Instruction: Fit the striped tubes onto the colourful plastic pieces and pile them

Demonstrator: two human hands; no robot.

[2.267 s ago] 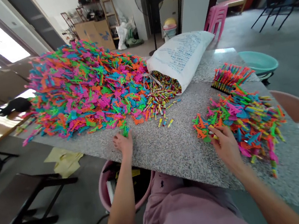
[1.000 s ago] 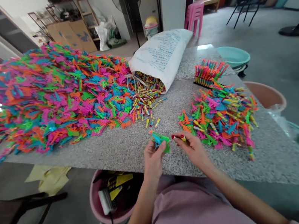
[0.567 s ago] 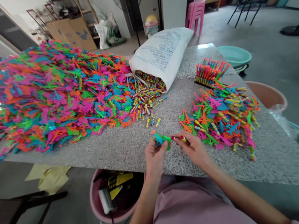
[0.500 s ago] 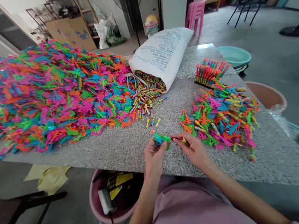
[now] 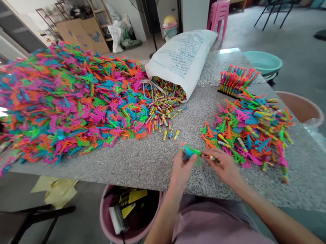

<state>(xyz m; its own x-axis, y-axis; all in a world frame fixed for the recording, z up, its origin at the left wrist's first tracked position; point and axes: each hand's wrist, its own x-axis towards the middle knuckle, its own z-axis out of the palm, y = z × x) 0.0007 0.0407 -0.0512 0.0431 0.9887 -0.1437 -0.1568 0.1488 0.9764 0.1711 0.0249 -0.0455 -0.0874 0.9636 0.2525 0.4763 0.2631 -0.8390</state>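
Near the table's front edge, my left hand point(image 5: 183, 166) is closed on small plastic toy pieces point(image 5: 190, 150), blue and green. My right hand point(image 5: 225, 165) pinches small printed tubes point(image 5: 211, 157) with red and yellow on them. One tube's end meets the green piece, or nearly so; my fingers hide the exact contact. Just right of my right hand lies a heap of toy pieces with tubes attached point(image 5: 246, 133). Loose tubes point(image 5: 161, 114) spill from the mouth of a white woven sack point(image 5: 185, 58) beyond my hands.
A large mound of bright plastic pieces point(image 5: 68, 100) covers the left of the granite table point(image 5: 145, 162). A black-based rack of upright toys point(image 5: 234, 81) stands at the right. Below the front edge is a pink tub point(image 5: 105, 223); teal basins point(image 5: 265, 61) stand beyond the right edge.
Both hands have shifted slightly right over the table, and the view has turned a little left. The tube in my right hand has come closer to the green piece, from a small gap.
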